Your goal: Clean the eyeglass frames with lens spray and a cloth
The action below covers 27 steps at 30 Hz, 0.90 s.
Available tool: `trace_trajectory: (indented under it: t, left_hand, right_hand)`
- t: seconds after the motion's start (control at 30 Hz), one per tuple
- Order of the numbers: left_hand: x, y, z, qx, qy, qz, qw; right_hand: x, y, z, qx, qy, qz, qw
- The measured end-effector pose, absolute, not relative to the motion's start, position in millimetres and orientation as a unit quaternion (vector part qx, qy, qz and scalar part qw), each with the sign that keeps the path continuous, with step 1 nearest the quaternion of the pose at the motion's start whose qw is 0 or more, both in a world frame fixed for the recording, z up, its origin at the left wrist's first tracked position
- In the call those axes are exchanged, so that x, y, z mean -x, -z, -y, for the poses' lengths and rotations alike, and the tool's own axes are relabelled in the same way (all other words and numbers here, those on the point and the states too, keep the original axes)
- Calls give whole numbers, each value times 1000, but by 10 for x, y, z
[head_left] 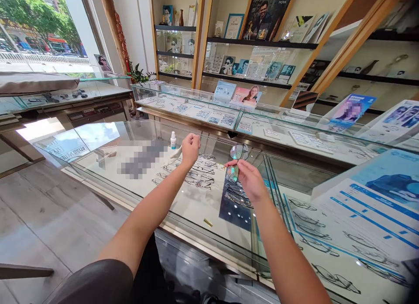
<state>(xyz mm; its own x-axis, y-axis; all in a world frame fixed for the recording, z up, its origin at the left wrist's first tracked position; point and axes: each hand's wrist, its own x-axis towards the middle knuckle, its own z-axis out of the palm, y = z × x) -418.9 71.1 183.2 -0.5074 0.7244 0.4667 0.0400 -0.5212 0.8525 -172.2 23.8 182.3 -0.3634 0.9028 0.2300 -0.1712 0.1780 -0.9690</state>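
My right hand (250,177) pinches a pair of eyeglasses (234,173) and holds it above the glass counter. The lenses show green and pink reflections. To its left, my left hand (190,148) is raised with the fingers curled together; what they hold, if anything, I cannot make out. A pale cloth (177,155) shows beside my left wrist, partly hidden by it. Close by stands a small white spray bottle (173,141) with a blue-green label. Several eyeglass frames (199,180) lie in rows below my hands, and more rest on a dark panel (229,210) under my right hand.
The glass counter (183,208) stretches across in front of me. A small gold-coloured piece (208,222) shows near its front edge. At the right stands a blue and white display card (376,199). Behind are another glass showcase (196,94) and shelves (262,42).
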Motion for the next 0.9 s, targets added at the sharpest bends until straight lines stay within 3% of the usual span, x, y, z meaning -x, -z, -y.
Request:
trace_trajectory:
  t: [0.33,0.4,0.5,0.63,0.77,0.9]
  left_hand:
    - [4021,-2116,-200,-690,-598,-349,212]
    - [3975,-2188,-40,-711,-576,-301,268]
    - [3952,-2299,169,-679,-561,-196,432]
    - [3988,-2419,294,-644,-496,-84,577]
    - [4001,-2435,230,-626,-460,-75,625]
    - [3985,-2389,111,-595,-481,-120,633]
  right_hand:
    - [1721,-1861,-276,308,-560,582,502]
    - [1707,-1890,-286,300,-568,563,521]
    - [1716,-1941,-266,266,-587,544,537]
    - [1777,-1985,-166,215,-638,542,503]
    - [1830,-1983,-64,203,-695,538,431]
    - [1856,-1967,-47,216,-693,531,436]
